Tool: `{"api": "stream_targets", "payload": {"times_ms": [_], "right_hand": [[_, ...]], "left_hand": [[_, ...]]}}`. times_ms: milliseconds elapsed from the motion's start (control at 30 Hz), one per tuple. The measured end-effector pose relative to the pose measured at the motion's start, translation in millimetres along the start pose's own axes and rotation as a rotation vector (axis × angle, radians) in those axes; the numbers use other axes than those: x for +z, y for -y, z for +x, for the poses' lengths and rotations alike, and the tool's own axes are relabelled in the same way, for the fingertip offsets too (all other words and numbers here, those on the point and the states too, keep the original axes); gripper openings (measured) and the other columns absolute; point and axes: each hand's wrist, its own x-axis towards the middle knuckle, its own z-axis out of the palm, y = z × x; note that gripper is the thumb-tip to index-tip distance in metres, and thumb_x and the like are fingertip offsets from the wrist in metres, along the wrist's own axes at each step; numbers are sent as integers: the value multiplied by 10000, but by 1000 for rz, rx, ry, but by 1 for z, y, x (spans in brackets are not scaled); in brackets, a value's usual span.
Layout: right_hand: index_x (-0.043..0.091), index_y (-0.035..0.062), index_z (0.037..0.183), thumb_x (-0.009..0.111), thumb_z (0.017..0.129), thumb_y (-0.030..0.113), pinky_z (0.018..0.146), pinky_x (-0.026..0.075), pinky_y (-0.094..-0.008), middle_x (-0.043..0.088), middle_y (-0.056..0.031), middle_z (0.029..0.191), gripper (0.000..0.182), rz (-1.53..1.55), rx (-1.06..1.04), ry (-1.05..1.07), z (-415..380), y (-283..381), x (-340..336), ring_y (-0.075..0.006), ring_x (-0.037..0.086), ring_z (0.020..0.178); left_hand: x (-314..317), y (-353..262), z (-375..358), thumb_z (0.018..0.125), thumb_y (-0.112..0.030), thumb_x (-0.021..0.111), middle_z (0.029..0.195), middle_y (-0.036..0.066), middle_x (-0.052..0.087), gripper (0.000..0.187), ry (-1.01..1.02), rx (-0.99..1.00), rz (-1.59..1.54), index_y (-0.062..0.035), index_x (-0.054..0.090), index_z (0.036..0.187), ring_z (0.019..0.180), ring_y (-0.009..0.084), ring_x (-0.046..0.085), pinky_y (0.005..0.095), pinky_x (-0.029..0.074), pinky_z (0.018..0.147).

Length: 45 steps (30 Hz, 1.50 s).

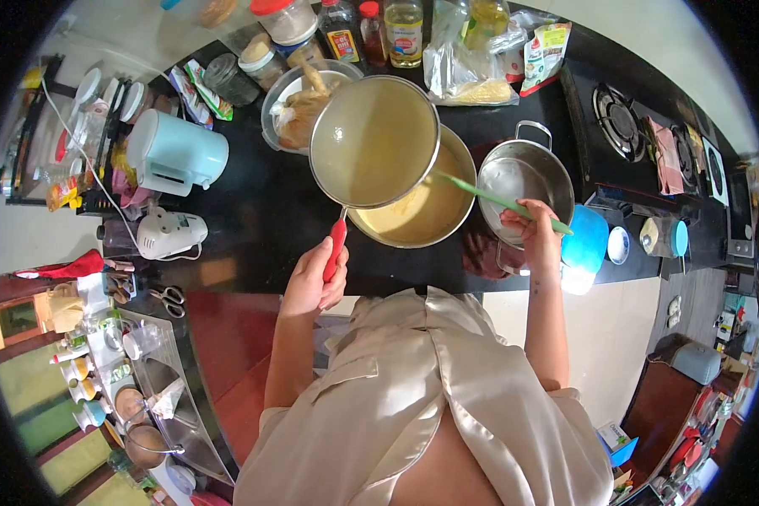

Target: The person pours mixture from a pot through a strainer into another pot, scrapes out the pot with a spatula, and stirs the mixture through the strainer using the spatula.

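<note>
My left hand (318, 278) is wrapped round the red handle (336, 250) of a round fine-mesh strainer (374, 143). The strainer hangs over the left part of a metal bowl (455, 228) that holds pale yellow liquid. In my right hand (534, 229) is a green utensil (504, 201), gripped near its right end. Its far tip reaches the strainer's right edge, above the bowl. Directly right of the bowl, partly behind my right hand, stands a metal pot (527, 173) with loop handles.
Behind the strainer sit a plastic tub (278, 114), bottles (403, 34) and plastic bags (468, 72). A light blue kettle (177, 152) and white mixer (170, 234) stand left. To the right are a gas stove (620, 122), blue container (584, 239) and small white bowl (618, 245).
</note>
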Motion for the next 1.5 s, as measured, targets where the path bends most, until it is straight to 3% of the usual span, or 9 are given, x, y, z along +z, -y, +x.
{"api": "stream_targets", "payload": {"times_ms": [267, 600, 933, 1067, 1367, 1500], "right_hand": [[573, -68, 984, 466, 930, 193, 749, 550, -361, 659, -201, 848, 287, 75, -125, -34, 9, 21, 21, -267, 673, 782], [577, -77, 957, 460, 925, 178, 743, 552, -360, 655, -205, 827, 283, -31, -108, 47, 6, 17, 17, -273, 671, 770], [583, -84, 933, 473, 906, 160, 728, 554, -360, 653, -210, 808, 269, -54, 50, 69, -11, 1, 24, -267, 666, 735], [587, -70, 960, 478, 916, 193, 745, 549, -362, 659, -197, 831, 288, 0, -93, -102, 0, 14, 15, -254, 670, 745], [602, -91, 927, 476, 899, 153, 687, 558, -334, 655, -195, 821, 276, -44, 29, 21, -31, 12, 51, -253, 671, 725], [595, -92, 940, 498, 894, 153, 698, 556, -335, 653, -190, 811, 268, -58, -3, -26, -25, 3, 39, -243, 669, 733]], "left_hand": [[3, -10, -19, 993, -404, 355, 437, -47, 330, 399, -13, -72, 389, -79, 489, 806, 317, 59, 259, 233, 209, 317], [6, 0, -9, 993, -401, 360, 441, -48, 327, 394, -39, -166, 292, -84, 496, 801, 320, 65, 265, 238, 206, 318], [9, 0, 16, 999, -394, 348, 460, -35, 345, 402, 7, -28, 343, -66, 478, 807, 322, 63, 269, 231, 225, 319], [8, -2, 7, 1004, -377, 342, 464, -27, 358, 398, -30, -20, 394, -66, 480, 796, 331, 62, 296, 233, 234, 325], [23, 23, 28, 1005, -366, 346, 474, -27, 370, 387, -154, 139, 501, -72, 485, 795, 337, 61, 310, 231, 250, 329], [24, 26, 26, 1007, -375, 327, 468, -29, 363, 390, -162, 165, 516, -75, 480, 810, 325, 63, 304, 226, 244, 312]]}}
